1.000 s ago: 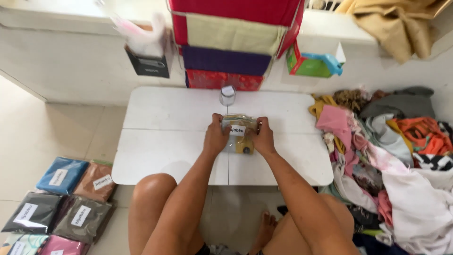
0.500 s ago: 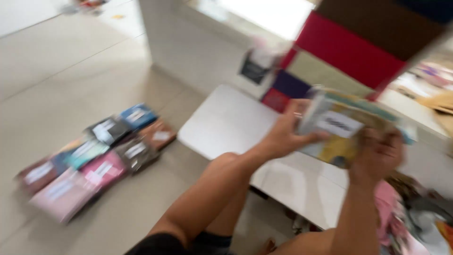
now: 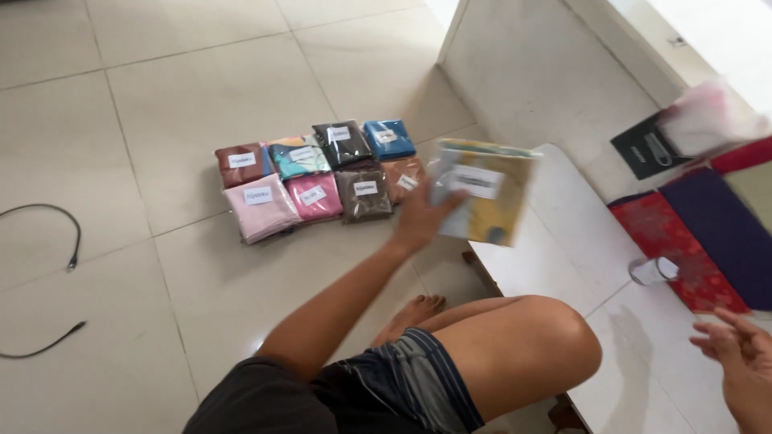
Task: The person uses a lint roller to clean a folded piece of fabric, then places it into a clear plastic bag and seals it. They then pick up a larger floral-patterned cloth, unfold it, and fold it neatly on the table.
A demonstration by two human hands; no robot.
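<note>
Right hand [image 3: 744,362]: cut off by the right and bottom edges, only fingers [image 3: 716,331] and part of palm showing.
Left hand [image 3: 420,221]: fingertips hidden behind the clear-bagged yellow packet [image 3: 486,193], motion-blurred.
Labels on floor packets [image 3: 318,177]: too small to tell.
Pink-white bag [image 3: 708,116]: blurred, kind unclear.
Tabletop [image 3: 563,241]: far end out of view.
Black cable [image 3: 48,241]: runs off left edge.

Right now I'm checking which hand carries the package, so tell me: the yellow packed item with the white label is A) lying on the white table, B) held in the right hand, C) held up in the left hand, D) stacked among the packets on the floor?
C: the left hand grips the yellow package in the air, while the right hand is open and holds nothing.
</note>
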